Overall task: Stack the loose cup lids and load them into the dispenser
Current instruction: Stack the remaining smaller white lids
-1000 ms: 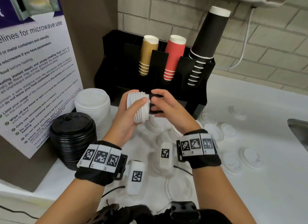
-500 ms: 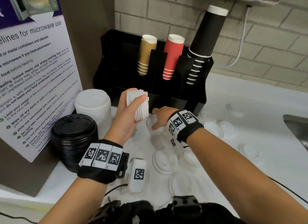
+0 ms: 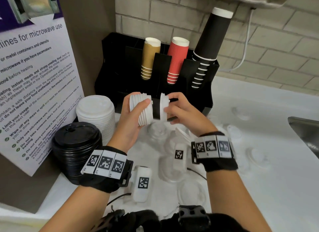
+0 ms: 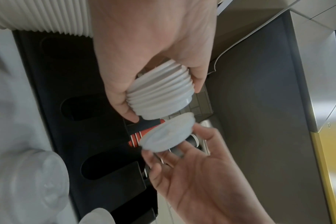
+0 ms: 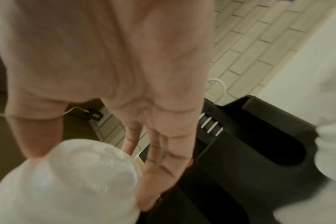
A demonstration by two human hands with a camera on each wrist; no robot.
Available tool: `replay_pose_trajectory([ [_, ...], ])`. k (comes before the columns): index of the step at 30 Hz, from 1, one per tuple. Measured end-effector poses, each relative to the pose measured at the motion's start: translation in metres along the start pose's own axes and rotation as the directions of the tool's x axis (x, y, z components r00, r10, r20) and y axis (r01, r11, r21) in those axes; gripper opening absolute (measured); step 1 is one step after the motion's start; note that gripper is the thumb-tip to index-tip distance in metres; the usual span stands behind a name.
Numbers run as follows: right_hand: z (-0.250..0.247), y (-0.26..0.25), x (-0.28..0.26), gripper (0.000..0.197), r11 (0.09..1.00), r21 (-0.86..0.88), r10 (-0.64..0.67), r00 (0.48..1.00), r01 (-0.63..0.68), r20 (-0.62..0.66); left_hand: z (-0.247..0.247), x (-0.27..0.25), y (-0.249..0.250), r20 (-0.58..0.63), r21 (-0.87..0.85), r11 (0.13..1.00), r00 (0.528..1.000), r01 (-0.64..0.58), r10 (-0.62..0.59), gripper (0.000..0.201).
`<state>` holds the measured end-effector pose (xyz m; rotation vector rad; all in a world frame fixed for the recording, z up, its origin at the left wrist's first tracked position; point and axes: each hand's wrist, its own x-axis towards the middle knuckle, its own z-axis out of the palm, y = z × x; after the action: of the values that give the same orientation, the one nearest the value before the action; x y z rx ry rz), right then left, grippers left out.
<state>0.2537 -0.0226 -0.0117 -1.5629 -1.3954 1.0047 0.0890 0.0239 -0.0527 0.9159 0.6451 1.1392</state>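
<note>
While both hands are working in front of the dispenser (image 3: 155, 73), status per item:

left hand (image 3: 133, 121): gripping a short stack of white lids (image 3: 142, 111) held sideways, thumb lying across the rims, fingers wrapping the far side; fingertips hidden in head view.
right hand (image 3: 179, 111): pinching one single lid (image 3: 163, 106) on edge, just beside the stack's open end, a narrow gap showing between them; right wrist view is blurring the lid badly.
dispenser: sitting against the brick wall, holding gold cups (image 3: 148, 59), red cups (image 3: 177, 60) and black cups (image 3: 209, 47); lid slots showing as dark openings in left wrist view, contents not readable.
loose lids (image 3: 257, 155): lying scattered on the white counter (image 3: 259, 188), washed out and hard to count; some hidden under the wrists.
side stacks: tall white lid pile (image 3: 96, 114) and black lid pile (image 3: 76, 149) standing left of the hands, touching each other.
sink (image 3: 305, 128): getting cut off at right edge.
</note>
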Motion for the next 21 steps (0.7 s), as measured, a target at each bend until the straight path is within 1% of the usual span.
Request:
replay_pose_trajectory([
  [2,0.011,0.003,-0.011,0.037,0.99,0.131,-0.046,0.998,0.05,-0.033,0.0,0.0,-0.002,0.022,-0.004,1.0,1.0,-0.004,0.004,0.046],
  [3,0.016,0.004,-0.015,0.037,0.985,0.158,-0.064,0.997,0.071,-0.053,0.0,0.0,-0.003,0.035,-0.005,1.0,0.999,-0.005,0.006,0.044],
  [6,0.026,0.006,-0.019,0.035,0.984,0.139,-0.096,0.991,0.109,-0.096,0.001,0.0,-0.003,0.073,0.003,1.0,0.997,-0.006,0.006,0.04],
  [11,0.028,0.001,-0.021,0.041,0.985,0.124,-0.112,0.991,0.121,-0.075,0.0,-0.004,-0.001,0.142,0.052,0.999,0.99,-0.006,-0.002,0.038],
  [17,0.035,-0.004,-0.021,0.043,0.976,0.164,-0.134,0.988,0.145,-0.077,-0.001,-0.005,0.001,0.103,0.015,1.0,0.995,0.007,-0.008,0.039],
  [21,0.035,-0.004,-0.022,0.042,0.976,0.154,-0.141,0.986,0.153,-0.083,0.0,-0.006,-0.001,0.102,0.002,1.0,0.995,0.021,-0.021,0.042],
])
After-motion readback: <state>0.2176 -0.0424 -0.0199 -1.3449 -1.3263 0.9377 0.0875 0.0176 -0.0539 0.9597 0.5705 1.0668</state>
